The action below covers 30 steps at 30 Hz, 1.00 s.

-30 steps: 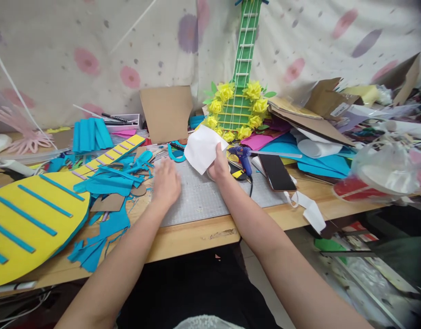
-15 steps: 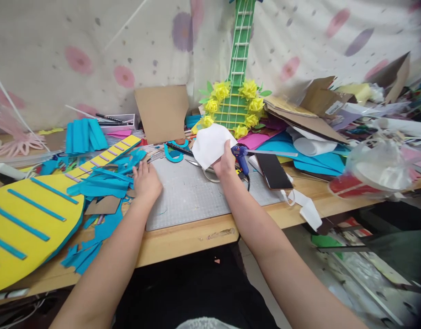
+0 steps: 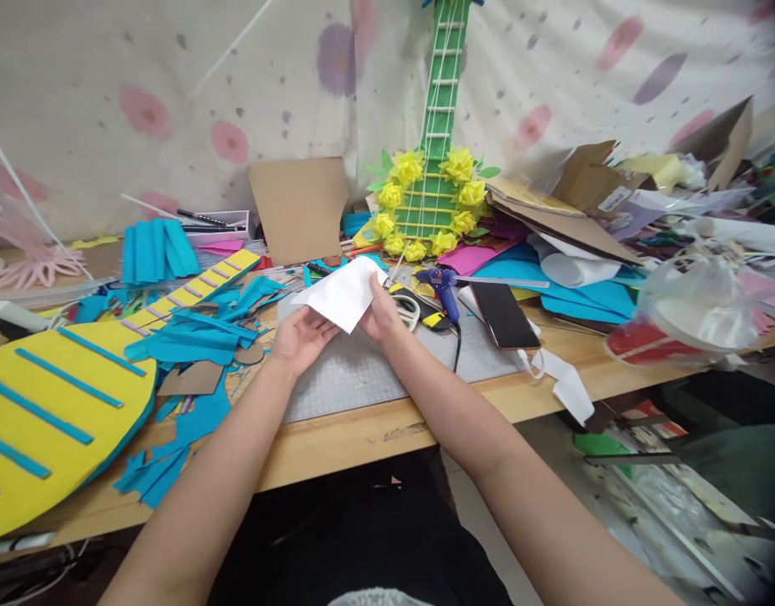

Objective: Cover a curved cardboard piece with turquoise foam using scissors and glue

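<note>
A sheet of white tissue (image 3: 340, 290) with a jagged near edge is held above the grey cutting mat (image 3: 362, 379). My right hand (image 3: 382, 313) grips its right side, thumb on top and fingers behind. Palm up, my left hand (image 3: 304, 338) has its thumb at the left corner and its fingers partly hidden beneath the sheet. Just right of my right hand lie white-handled scissors (image 3: 407, 311), a yellow and black cutter (image 3: 432, 318) and a blue glue gun (image 3: 443, 290) with a clear glue stick in it.
A green paper guitar (image 3: 434, 194) with yellow flowers leans at the back. To the left lie a yellow guitar shape (image 3: 59, 396) and blue paper scraps (image 3: 185, 337). A phone (image 3: 506, 313) with a cable and a bagged red tub (image 3: 671, 328) sit right.
My right hand has brought the tissue left and nearer, uncovering the scissors and cutter. My left hand has left the blue scraps, turned palm up and taken the tissue's left side.
</note>
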Tool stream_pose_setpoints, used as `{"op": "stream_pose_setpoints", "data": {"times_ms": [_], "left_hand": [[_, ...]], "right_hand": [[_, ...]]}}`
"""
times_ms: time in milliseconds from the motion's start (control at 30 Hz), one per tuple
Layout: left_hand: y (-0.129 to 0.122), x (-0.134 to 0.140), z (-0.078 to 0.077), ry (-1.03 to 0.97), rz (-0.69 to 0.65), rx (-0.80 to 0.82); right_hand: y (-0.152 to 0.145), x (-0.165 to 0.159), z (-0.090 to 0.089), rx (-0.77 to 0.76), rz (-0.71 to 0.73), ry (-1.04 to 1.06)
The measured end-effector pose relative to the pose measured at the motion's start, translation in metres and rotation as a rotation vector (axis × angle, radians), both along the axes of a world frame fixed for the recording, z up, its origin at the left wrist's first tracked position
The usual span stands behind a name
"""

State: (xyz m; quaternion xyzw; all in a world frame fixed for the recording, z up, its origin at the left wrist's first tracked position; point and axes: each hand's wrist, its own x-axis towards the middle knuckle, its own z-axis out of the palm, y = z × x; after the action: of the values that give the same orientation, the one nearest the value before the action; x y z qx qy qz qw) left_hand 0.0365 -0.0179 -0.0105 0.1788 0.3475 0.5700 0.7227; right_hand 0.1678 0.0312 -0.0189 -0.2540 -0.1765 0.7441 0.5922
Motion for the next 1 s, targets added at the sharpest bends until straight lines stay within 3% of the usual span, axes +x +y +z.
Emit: {"op": "stream_pose_setpoints", "data": {"times_ms": [167, 400, 467, 600, 700, 767, 867, 933, 1000], "left_hand": [[0.003, -0.004, 0.001, -0.115, 0.074, 0.018], [0.009, -0.017, 0.002, -0.084, 0.073, 0.158], [0.012, -0.020, 0.000, 0.031, 0.149, 0.115], [0.018, -0.022, -0.008, 0.286, 0.440, -0.023], [0.019, -0.021, -0.014, 0.318, 0.510, -0.048], [0.019, -0.020, -0.017, 0.340, 0.534, -0.047], [0.019, -0.016, -0.022, 0.405, 0.532, -0.029], [0.019, -0.014, -0.025, 0.444, 0.510, -0.012], [0.019, -0.016, -0.025, 0.460, 0.476, -0.006]], "right_hand": [[0.001, 0.003, -0.004, -0.023, 0.039, -0.075], [0.002, 0.002, -0.003, -0.097, 0.042, -0.293], [0.002, 0.002, -0.004, -0.072, 0.053, -0.388], [0.001, 0.011, -0.002, 0.054, 0.110, -0.661], [-0.003, 0.025, 0.007, 0.318, -0.090, -1.101], [-0.010, 0.029, 0.013, 0.697, -0.180, -1.405], [-0.021, 0.023, 0.013, 1.255, 0.064, -1.695], [-0.026, 0.014, 0.008, 1.387, 0.139, -1.860], [-0.028, 0.006, 0.000, 1.376, 0.119, -1.984]]}}
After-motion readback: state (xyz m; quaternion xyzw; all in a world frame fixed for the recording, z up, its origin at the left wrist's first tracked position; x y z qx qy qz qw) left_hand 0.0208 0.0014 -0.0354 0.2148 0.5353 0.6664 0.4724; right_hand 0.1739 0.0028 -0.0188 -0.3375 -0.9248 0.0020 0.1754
